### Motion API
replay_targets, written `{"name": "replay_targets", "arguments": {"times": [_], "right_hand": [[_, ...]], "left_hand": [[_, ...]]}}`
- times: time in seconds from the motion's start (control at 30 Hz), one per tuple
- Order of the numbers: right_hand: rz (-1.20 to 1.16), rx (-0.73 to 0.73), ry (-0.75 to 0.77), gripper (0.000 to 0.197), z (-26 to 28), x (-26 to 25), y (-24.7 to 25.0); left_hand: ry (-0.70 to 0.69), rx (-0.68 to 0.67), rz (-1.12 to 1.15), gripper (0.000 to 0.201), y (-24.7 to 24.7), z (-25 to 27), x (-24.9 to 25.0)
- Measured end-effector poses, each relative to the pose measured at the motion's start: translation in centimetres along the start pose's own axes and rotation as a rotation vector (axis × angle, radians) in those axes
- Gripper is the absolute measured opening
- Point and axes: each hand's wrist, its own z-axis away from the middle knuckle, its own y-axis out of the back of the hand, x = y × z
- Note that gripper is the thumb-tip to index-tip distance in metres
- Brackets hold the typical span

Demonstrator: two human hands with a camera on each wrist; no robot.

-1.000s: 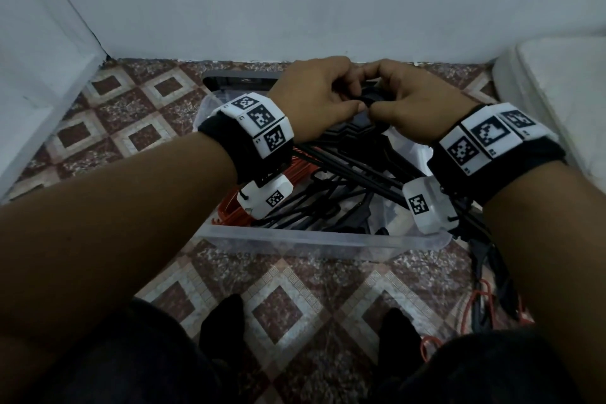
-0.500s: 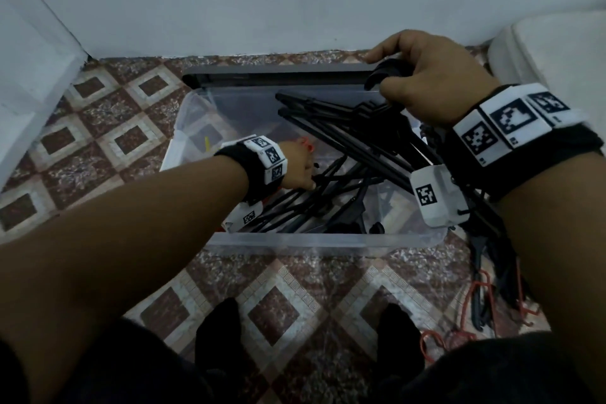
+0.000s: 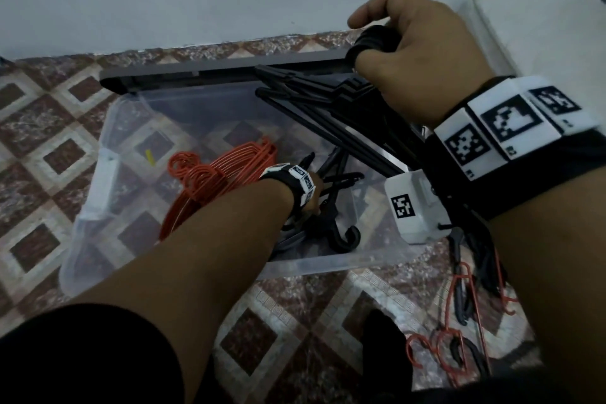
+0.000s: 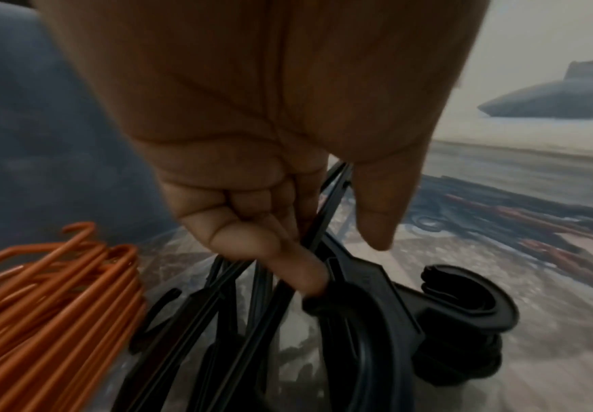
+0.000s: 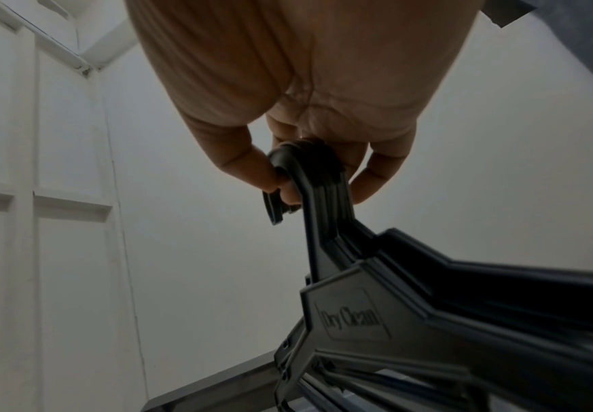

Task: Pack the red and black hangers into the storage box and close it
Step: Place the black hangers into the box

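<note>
A clear storage box [image 3: 98, 193] stands on the tiled floor, its dark lid [image 3: 196, 72] lying behind it. A bunch of red hangers [image 3: 210, 180] lies in its left half and black hangers [image 3: 341, 226] lie in its right half. My left hand [image 3: 314, 202] reaches down into the box. In the left wrist view its fingers [image 4: 287, 259] curl round thin black hanger bars [image 4: 217, 320], beside the red hangers [image 4: 40, 306]. My right hand [image 3: 403, 52] holds a stacked bundle of black hangers [image 3: 328, 102] over the box's far right corner. It grips the hooks [image 5: 305, 167] of that bundle [image 5: 411, 312].
More black and red hangers [image 3: 459, 305] lie loose on the floor right of the box. A white cushion or mattress [image 3: 541, 26] sits at the far right, with a white wall behind the box. My feet in black socks [image 3: 383, 344] are in front of it.
Both hands held the bundle's hooks together a second ago. The left hand let go and dropped into the box onto the black hangers. The right hand lifted the bundle up and right.
</note>
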Motion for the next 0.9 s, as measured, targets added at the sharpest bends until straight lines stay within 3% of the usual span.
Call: {"name": "replay_targets", "arguments": {"times": [0.2, 0.3, 0.4, 0.5, 0.63, 0.77, 0.9], "right_hand": [[0.004, 0.059, -0.048, 0.031, 0.0, 0.3, 0.9], [-0.008, 0.109, -0.056, 0.031, 0.2, 0.0, 1.9], [-0.027, 0.102, -0.061, 0.032, 0.6, -0.4, 2.6], [-0.037, 0.066, -0.054, 0.032, 0.9, -0.6, 2.6], [-0.04, 0.035, -0.054, 0.029, 1.0, -0.3, 2.7], [-0.062, 0.001, -0.036, 0.027, 0.9, -0.1, 2.3], [-0.086, -0.075, -0.016, 0.022, 1.0, -0.4, 1.6]], "left_hand": [[0.113, 0.209, 0.099, 0.021, 0.9, 2.8, -1.6], [0.162, 0.256, 0.165, 0.023, 2.6, 6.6, -4.2], [0.196, 0.403, 0.211, 0.03, 4.1, 12.1, -6.3], [0.12, 0.543, 0.341, 0.022, 5.6, 18.4, -8.2], [-0.022, 0.601, 0.761, 0.02, 6.7, 25.4, -9.5], [-0.145, 0.759, 1.179, 0.027, 6.6, 28.0, -9.2], [-0.284, 0.713, 1.411, 0.034, 6.8, 28.2, -8.9]]}}
